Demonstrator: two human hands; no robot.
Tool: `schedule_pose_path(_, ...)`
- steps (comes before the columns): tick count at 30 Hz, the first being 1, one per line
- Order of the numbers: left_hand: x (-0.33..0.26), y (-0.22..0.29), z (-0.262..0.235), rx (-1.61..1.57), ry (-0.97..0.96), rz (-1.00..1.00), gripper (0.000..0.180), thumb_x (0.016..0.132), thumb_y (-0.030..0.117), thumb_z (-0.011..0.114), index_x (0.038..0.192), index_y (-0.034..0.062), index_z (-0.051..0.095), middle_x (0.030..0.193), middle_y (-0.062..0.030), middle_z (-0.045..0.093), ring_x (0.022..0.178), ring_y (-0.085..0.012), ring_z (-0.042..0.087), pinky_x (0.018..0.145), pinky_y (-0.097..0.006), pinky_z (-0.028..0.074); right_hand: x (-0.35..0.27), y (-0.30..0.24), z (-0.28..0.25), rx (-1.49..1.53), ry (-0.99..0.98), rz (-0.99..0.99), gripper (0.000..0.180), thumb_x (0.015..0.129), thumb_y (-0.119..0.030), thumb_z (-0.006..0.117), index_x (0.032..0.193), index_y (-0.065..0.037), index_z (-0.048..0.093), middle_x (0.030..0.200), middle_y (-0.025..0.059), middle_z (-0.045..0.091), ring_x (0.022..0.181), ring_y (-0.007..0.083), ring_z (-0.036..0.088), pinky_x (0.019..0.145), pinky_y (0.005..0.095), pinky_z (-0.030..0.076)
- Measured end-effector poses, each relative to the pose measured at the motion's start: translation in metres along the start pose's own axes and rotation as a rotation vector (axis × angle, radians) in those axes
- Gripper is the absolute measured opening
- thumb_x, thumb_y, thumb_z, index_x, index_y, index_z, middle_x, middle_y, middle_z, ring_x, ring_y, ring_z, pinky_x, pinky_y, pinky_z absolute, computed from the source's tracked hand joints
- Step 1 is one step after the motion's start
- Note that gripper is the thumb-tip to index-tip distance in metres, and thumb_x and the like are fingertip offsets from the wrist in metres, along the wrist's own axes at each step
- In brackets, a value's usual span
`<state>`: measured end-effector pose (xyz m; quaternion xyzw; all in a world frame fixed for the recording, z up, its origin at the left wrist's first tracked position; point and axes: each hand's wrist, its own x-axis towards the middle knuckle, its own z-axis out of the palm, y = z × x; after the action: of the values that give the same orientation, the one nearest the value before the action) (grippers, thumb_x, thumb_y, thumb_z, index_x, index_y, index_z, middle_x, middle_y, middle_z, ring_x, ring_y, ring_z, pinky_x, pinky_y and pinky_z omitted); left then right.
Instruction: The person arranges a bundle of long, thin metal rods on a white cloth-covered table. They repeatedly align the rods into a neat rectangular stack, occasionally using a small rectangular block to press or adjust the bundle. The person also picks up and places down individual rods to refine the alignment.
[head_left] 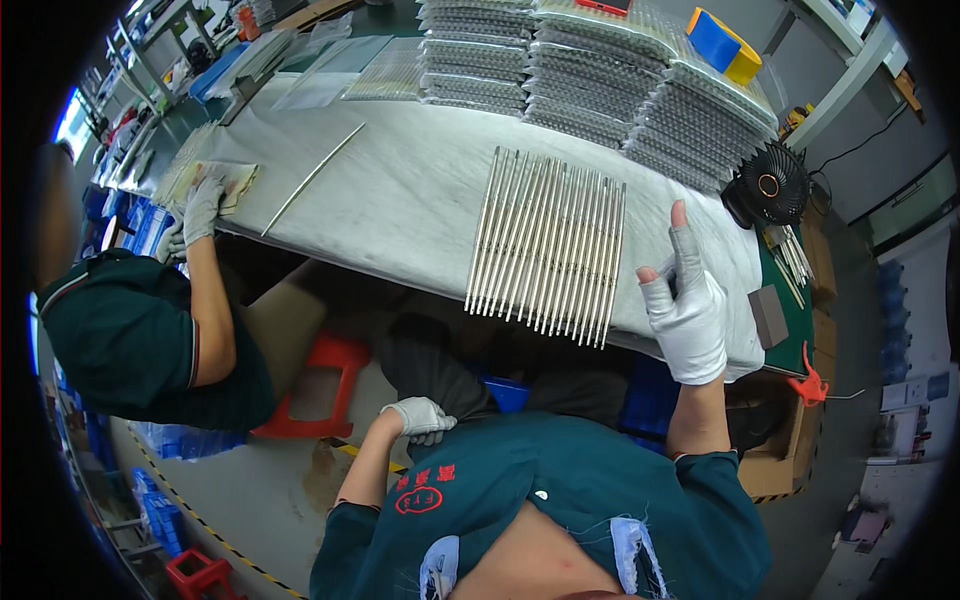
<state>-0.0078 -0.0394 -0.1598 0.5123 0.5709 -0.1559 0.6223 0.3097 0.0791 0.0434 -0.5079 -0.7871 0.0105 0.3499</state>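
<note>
My right hand (690,318), in a white glove with bare thumb and index fingertips, is raised over the right end of the table. Its thumb and index finger are spread, and nothing shows between them. To its left, a row of slim silver metal rods (548,245) lies side by side on the pale table cover. My left hand (422,417), gloved too, rests on my thigh below the table edge. Its fingers look loosely curled, with no object visible in them. One single rod (313,180) lies apart, farther left on the table.
Tall stacks of bubble-wrapped packs (595,75) line the back, with a roll of tape (725,45) on top. A small black fan (770,185) and a grey block (769,317) are at the right. A co-worker (160,335) sits left near a red stool (325,390).
</note>
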Motion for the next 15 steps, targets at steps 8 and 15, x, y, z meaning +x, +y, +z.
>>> schedule_pose_path(8,0.006,-0.004,-0.001,-0.065,-0.004,-0.006,0.044,0.092,0.040,0.053,0.070,0.0041,0.064,0.059,-0.0051,0.063,0.047,-0.0149,0.057,0.048,-0.028,0.047,0.007,-0.013,-0.020,0.425,0.500,0.184,0.072,0.094,-0.029,0.061,0.152,-0.016,0.019,0.064,-0.0053,0.042,0.052,0.0019,0.036,0.048,0.0196,0.033)
schedule_pose_path(15,0.005,0.000,-0.002,-0.013,-0.022,-0.017,0.046,0.092,0.042,0.053,0.068,0.0043,0.065,0.058,-0.0056,0.063,0.048,-0.0153,0.056,0.050,-0.030,0.047,0.003,0.002,-0.024,0.353,0.325,0.223,0.082,0.089,-0.033,0.067,0.151,-0.010,0.019,0.064,-0.0047,0.046,0.053,0.0042,0.040,0.053,0.0201,0.038)
